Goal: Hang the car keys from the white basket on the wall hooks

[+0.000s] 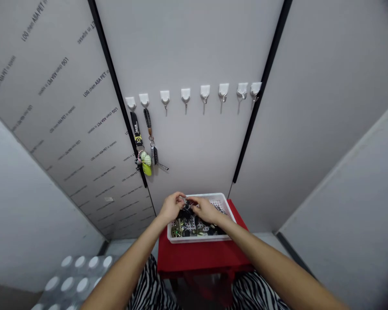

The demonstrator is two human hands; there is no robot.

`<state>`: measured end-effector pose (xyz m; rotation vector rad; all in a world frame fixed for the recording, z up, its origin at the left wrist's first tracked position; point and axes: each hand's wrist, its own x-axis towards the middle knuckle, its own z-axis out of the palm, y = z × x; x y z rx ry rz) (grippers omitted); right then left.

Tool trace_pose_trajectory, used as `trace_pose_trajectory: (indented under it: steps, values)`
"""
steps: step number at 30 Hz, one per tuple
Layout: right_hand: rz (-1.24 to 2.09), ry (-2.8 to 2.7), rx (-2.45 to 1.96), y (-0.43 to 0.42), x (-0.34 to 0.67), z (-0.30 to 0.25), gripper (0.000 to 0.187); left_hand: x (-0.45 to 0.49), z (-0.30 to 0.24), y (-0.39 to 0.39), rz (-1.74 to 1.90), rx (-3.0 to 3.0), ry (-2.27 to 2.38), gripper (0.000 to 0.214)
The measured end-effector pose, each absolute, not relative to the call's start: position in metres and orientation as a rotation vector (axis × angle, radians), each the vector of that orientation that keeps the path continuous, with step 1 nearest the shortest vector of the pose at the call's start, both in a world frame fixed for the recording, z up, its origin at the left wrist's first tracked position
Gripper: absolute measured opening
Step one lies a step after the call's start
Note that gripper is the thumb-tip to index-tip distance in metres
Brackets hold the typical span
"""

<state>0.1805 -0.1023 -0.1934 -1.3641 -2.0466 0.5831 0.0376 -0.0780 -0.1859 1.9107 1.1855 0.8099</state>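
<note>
Over the far left part of a white plastic basket (226,202), my left hand (172,207) and my right hand (206,210) come close together. A dark keychain (186,210) is between them, and the fingers of both hands are closed on it; its details are too small and shaded to make out. Below my hands, the basket holds a jumble of keys and keychains (177,228), some metallic, some black. My right hand and forearm hide part of the contents.
The basket stands on a red stool (200,256). Several white adhesive hooks (185,94) line the wall panel ahead. Two hold keychains: one with a green charm (146,165), the other with a black car key (154,155). White-capped bottles (67,284) stand at lower left.
</note>
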Motion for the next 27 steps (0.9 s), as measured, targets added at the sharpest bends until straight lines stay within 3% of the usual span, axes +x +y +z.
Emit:
trace_pose_trajectory:
  steps: [6, 13, 20, 27]
  values:
    - [0.720, -1.870, -1.412, -0.102, 0.189, -0.186, 0.024, 0.041, -0.176, -0.072, 0.845, 1.790, 1.034, 0.017]
    - [0.962, -1.812, -1.345, -0.103, 0.194, -0.179, 0.021, 0.049, -0.168, -0.076, 0.848, 1.775, 0.961, 0.016]
    - [0.798, -1.901, -1.454, -0.106, 0.189, -0.173, 0.017, 0.050, -0.166, -0.079, 0.776, 2.019, 1.133, 0.019]
    - [0.819, -1.879, -1.714, -0.104, 0.207, -0.187, 0.018, 0.039, -0.182, -0.086, 0.042, 2.697, 1.444, 0.021]
